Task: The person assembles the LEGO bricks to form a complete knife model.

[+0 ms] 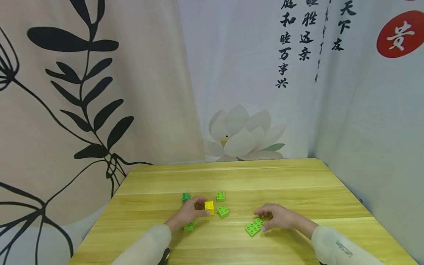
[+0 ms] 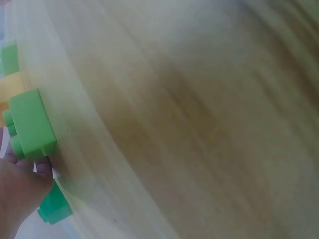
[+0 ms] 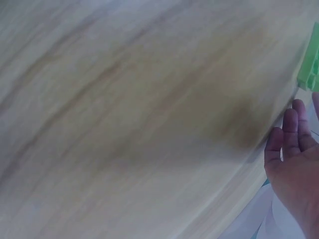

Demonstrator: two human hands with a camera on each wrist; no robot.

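In the head view my left hand (image 1: 192,210) is at a yellow brick (image 1: 209,207), its thumb and fingertips holding the brick's left side. A light green brick (image 1: 189,226) lies just below that hand, and a dark green brick (image 1: 186,197) behind it. My right hand (image 1: 279,217) is at a longer light green brick (image 1: 254,227), thumb beside its right edge, other fingers reaching past its far end. In the right wrist view, three fingers (image 3: 290,132) extend fairly straight near the green brick (image 3: 310,64). The left wrist view hides most of the left grip.
Two more light green bricks, one farther back (image 1: 220,196) and one nearer (image 1: 223,211), lie right of the yellow one. All rest on a wooden table (image 1: 298,184). A printed curtain (image 1: 159,92) hangs behind the table's back edge.
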